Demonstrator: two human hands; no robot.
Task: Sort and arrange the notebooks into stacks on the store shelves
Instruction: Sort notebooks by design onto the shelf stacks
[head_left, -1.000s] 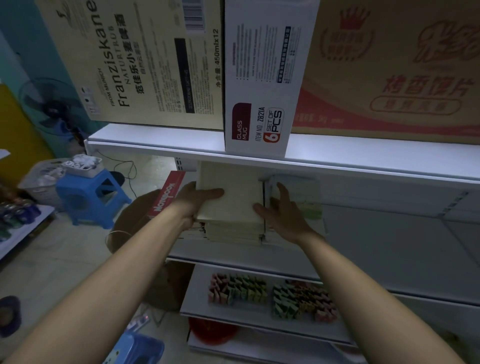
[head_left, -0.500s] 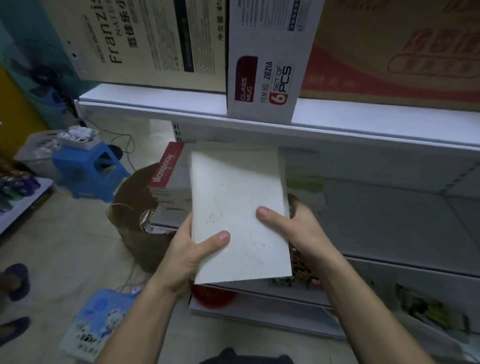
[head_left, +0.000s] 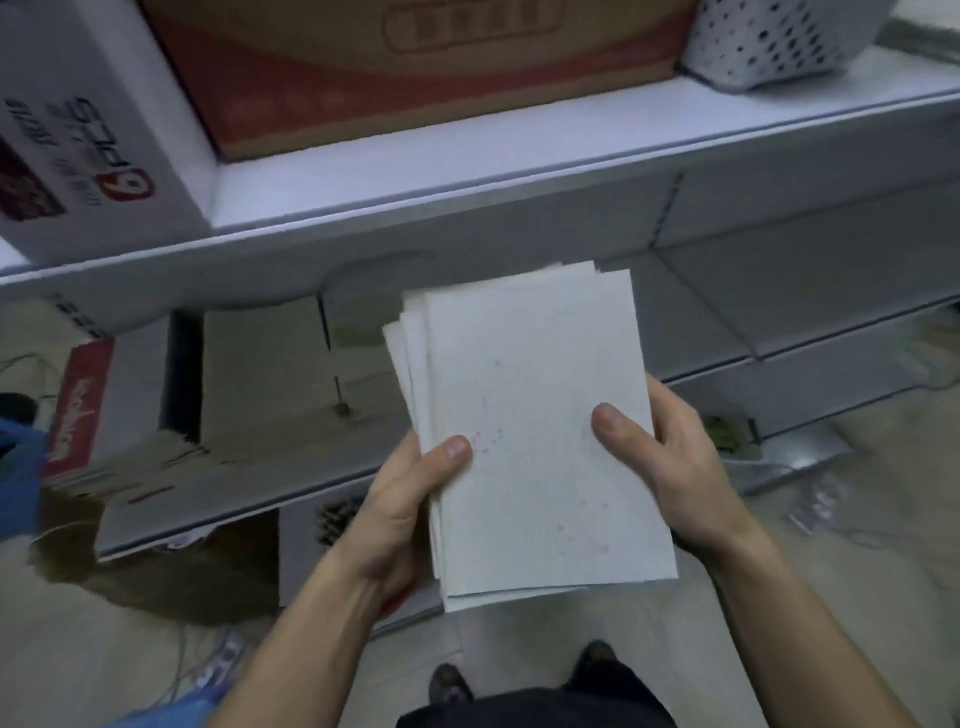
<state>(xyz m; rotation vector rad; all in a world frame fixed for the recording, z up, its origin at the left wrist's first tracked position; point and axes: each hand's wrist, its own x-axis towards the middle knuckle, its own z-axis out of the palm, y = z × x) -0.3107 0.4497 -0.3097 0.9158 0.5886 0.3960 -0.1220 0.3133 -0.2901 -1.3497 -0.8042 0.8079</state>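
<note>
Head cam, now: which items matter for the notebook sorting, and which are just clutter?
Job: held notebooks, left hand, right hand, beige stack on the shelf, red notebook.
Lying about: mug box, brown carton, dotted basket.

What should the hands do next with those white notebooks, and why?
Probably tap the white notebooks square first. Their edges fan out unevenly at the top and left, while the left hand and right hand each pinch a side. Lined up, they would likely sit neater on the shelf.
</note>
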